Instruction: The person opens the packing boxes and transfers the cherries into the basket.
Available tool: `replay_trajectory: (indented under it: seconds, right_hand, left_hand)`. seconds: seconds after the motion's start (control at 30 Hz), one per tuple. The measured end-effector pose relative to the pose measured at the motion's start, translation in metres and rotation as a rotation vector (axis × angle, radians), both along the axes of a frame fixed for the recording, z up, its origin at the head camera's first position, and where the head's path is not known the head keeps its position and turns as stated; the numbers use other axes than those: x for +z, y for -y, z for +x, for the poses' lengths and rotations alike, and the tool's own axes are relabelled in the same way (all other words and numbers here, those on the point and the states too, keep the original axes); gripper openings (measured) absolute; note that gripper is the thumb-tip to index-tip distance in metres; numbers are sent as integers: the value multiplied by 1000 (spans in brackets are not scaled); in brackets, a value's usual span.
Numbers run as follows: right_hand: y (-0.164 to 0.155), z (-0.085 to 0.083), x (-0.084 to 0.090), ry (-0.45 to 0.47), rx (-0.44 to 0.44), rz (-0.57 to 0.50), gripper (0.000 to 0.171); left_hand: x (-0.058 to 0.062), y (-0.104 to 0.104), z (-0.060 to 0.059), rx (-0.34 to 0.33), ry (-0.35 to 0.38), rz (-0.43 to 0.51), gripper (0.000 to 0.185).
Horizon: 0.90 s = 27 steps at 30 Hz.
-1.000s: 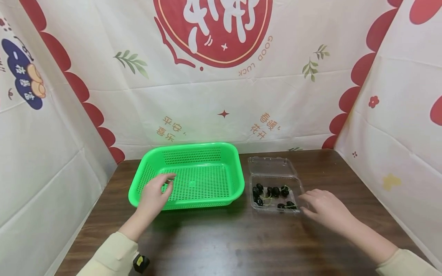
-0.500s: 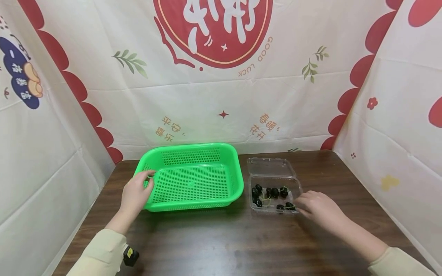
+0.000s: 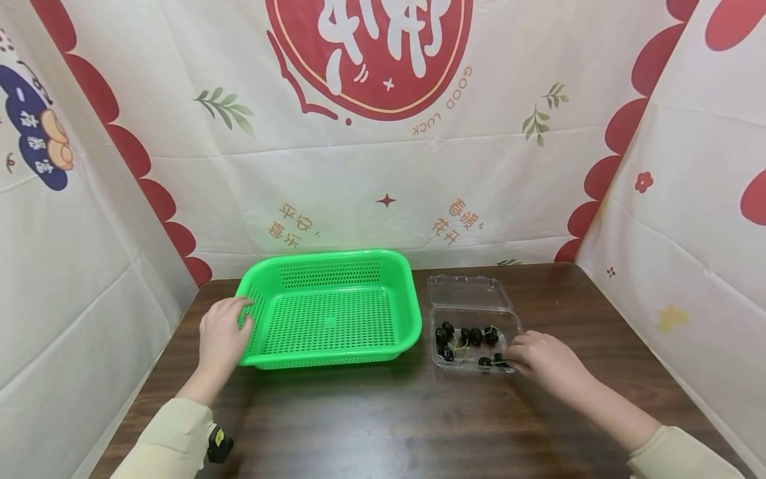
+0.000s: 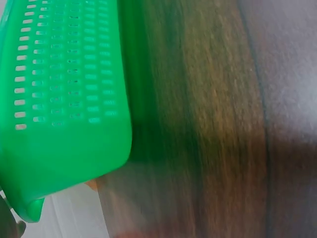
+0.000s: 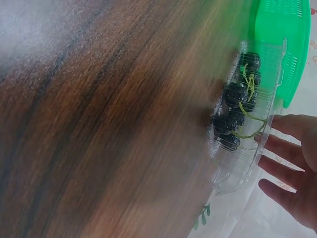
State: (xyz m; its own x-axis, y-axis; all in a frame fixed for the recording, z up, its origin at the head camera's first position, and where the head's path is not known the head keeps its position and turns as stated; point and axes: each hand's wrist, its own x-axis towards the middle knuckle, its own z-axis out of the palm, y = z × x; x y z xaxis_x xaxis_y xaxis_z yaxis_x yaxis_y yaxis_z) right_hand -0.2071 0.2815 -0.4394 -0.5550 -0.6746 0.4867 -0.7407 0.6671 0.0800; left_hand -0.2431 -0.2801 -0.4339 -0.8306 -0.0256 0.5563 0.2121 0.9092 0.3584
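Observation:
My left hand holds the left rim of a green plastic basket, fingers bent over the edge. In the left wrist view the basket's slotted wall fills the upper left, and only a bit of the hand shows. My right hand is at the right rim of an open clear plastic clamshell box. Dark cherries with green stems lie in the box. In the right wrist view my fingers are fairly straight and spread, thumb and forefinger close around the stem ends.
The box's lid lies folded back behind it, close to the basket's right side. Brown wood-grain table runs under everything. Printed white cloth hangs at the back and along both sides.
My left hand has moved left from above the basket's inside to its left rim. My right hand has shifted slightly left, nearer the front right cherries. The basket and box have stayed in place.

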Motion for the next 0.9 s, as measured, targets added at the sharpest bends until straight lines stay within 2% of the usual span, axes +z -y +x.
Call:
replay_trajectory:
  seconds: [0.1,0.33,0.5,0.73,0.9]
  right_hand:
    - [0,-1,-1,2,-1,-2,22]
    - [0,-2,-4,10,-3,-4,21]
    - [0,-2,-4,21,-22,5,20]
    - [0,-2,-4,38,-54,19,20]
    - [-1,-2,-2,49,-104,27,18]
  left_hand:
    - [-1,3,-1,19,51,-1,30]
    - [-1,12,-9,84,268,68,54]
    - [2,18,-15,120,388,78,63]
    - [6,25,-22,105,487,28,61]
    - [9,26,-23,127,544,25,58]
